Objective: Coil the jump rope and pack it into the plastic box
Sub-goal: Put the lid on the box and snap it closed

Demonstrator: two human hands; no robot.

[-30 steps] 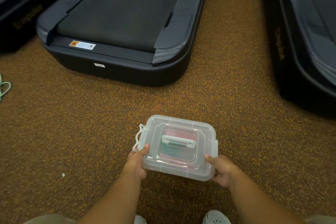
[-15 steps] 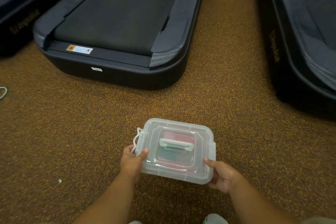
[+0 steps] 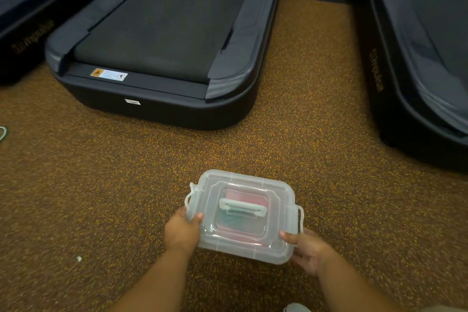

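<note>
Head view: a person's left hand (image 3: 182,232) and right hand (image 3: 310,248) grip the near corners of a clear plastic box (image 3: 243,215), thumbs pressed on its closed lid (image 3: 215,200), fingers curled underneath. The box sits low over the speckled brown floor (image 3: 101,197), in front of a dark treadmill (image 3: 162,53). Through the cloudy lid, pink and green shapes show blurred beneath the white handle (image 3: 243,207); the jump rope itself cannot be made out.
</note>
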